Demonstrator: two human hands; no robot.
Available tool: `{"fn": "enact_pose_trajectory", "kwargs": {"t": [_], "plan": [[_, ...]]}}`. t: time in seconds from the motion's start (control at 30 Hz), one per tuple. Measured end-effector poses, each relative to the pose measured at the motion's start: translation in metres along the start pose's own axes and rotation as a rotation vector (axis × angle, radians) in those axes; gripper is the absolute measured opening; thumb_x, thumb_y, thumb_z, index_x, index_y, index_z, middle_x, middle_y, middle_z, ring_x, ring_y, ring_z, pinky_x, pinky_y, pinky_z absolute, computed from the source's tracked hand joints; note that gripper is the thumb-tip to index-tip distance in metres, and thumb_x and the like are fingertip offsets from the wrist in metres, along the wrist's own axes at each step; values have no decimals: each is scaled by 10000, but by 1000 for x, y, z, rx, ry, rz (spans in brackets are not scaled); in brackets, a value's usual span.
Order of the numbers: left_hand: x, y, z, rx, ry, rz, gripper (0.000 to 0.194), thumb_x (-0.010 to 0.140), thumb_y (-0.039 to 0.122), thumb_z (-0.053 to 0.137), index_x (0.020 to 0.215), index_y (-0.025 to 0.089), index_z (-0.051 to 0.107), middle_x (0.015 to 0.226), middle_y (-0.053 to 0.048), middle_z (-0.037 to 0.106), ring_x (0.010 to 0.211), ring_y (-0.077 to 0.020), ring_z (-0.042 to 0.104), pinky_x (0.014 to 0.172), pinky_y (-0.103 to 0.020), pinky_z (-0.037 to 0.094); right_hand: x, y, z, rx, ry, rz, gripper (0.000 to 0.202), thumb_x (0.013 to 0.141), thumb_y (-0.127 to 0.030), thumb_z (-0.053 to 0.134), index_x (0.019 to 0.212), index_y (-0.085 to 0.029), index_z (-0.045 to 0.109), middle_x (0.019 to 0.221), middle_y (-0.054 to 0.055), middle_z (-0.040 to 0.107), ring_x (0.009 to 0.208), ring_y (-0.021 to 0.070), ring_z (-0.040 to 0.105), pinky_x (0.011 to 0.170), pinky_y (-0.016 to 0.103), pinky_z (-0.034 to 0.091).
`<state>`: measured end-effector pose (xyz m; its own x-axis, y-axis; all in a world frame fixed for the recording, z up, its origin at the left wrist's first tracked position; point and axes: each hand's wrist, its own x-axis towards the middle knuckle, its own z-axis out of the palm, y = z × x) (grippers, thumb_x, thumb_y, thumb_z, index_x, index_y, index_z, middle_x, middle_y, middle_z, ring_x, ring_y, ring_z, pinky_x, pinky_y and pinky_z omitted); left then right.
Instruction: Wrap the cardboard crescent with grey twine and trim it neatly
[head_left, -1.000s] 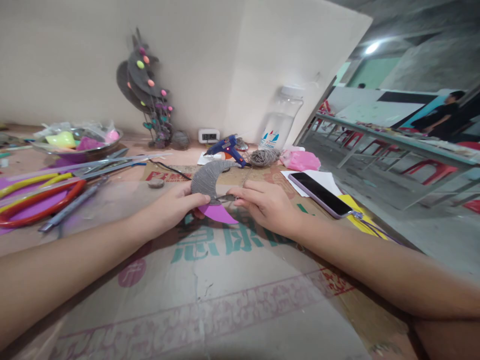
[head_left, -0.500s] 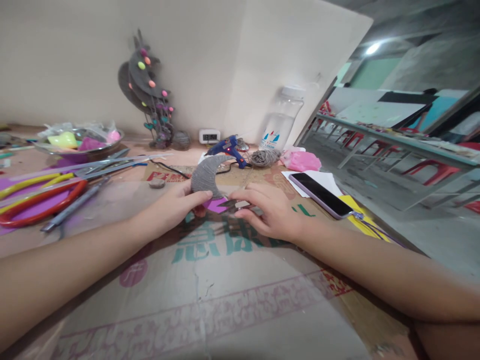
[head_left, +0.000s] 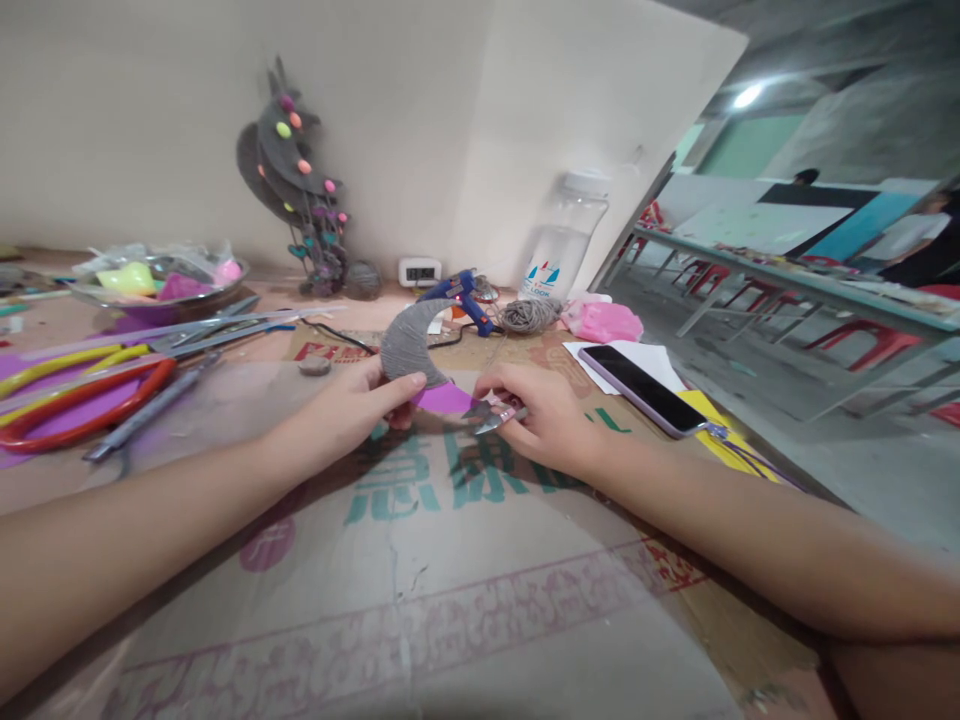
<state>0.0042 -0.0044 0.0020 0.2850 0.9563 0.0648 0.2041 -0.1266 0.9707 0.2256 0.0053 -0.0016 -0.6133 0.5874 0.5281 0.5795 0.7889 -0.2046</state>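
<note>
A crescent wrapped in grey yarn is pinched in my left hand, thumb on its lower front. Purple paper shows at the crescent's lower edge, against or behind it; how they join is hidden. My right hand is closed on small scissors, whose blades point left, close to the right end of the purple paper. The handles are partly covered by my fingers.
Beyond my hands are a blue glue gun, a yarn ball, a bottle and a timer. Large scissors lie left, near a bowl. A phone lies right. A person is far off.
The small scissors have turned and shifted slightly right with my right hand. More of the purple paper shows, and the crescent has tilted a little. A person has come into view at the far right.
</note>
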Motion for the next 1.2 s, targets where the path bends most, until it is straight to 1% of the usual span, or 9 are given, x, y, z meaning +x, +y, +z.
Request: {"fn": "enact_pose_trajectory", "kwargs": {"t": [0.1,0.23,0.43,0.6,0.73,0.83,0.9,1.07,1.2], "plan": [[2,1,1,-161,88,-65,196,785,321,570,674,171,510,545,45,504,493,-93,465,493,-213,372,0,-12,-7,205,-59,0,263,904,-267,363,736,-157,532,675,19,566,621,112,512,598,231,386],[5,0,2,-271,106,-72,210,774,309,592,657,163,497,553,44,501,486,-80,471,482,-201,379,5,-27,-8,507,-351,72,287,945,-277,324,827,-156,557,746,16,597,662,90,554,636,209,448],[6,-4,0,-285,136,-42,204,767,330,605,715,151,522,599,33,528,502,-76,480,475,-188,369,16,-24,-3,476,-490,21,294,944,-270,352,812,-149,585,890,61,609,873,124,555,826,276,439],[6,-7,0,-285,134,-29,219,759,335,607,693,148,514,593,33,516,496,-78,478,474,-194,378,17,-24,-8,1136,-742,109,464,940,-484,261,680,-167,478,679,54,639,698,137,593,723,306,473],[7,-8,0,-272,151,-32,236,742,343,623,668,151,510,564,33,516,481,-83,484,462,-195,378,12,-23,-2,1350,-555,216,398,914,-457,395,662,-158,471,636,44,630,733,149,622,789,332,461],[8,-8,0,-256,131,-29,234,759,350,608,671,159,505,555,40,508,483,-85,482,465,-196,374,10,-23,0,1412,-637,275,403,921,-472,358,684,-167,472,492,-28,534,507,116,557,692,324,476],[7,-7,-1,-212,102,-13,232,779,346,586,666,162,505,548,43,502,487,-84,472,471,-196,366,11,-23,-1,1281,-505,311,384,920,-468,360,724,-166,493,482,-53,484,421,86,470,556,260,437],[3,-3,-2,-36,39,24,262,818,340,538,633,158,501,547,39,503,524,-87,461,512,-200,359,14,-11,-2,712,160,445,256,863,-412,506,824,-162,549,553,-69,375,479,57,346,482,198,297],[-1,2,-3,50,-3,38,265,835,344,517,645,160,493,570,44,494,536,-82,444,510,-195,347,15,-6,4,629,88,573,272,821,-394,556,983,-178,584,603,-58,404,504,65,355,473,198,294]]}}
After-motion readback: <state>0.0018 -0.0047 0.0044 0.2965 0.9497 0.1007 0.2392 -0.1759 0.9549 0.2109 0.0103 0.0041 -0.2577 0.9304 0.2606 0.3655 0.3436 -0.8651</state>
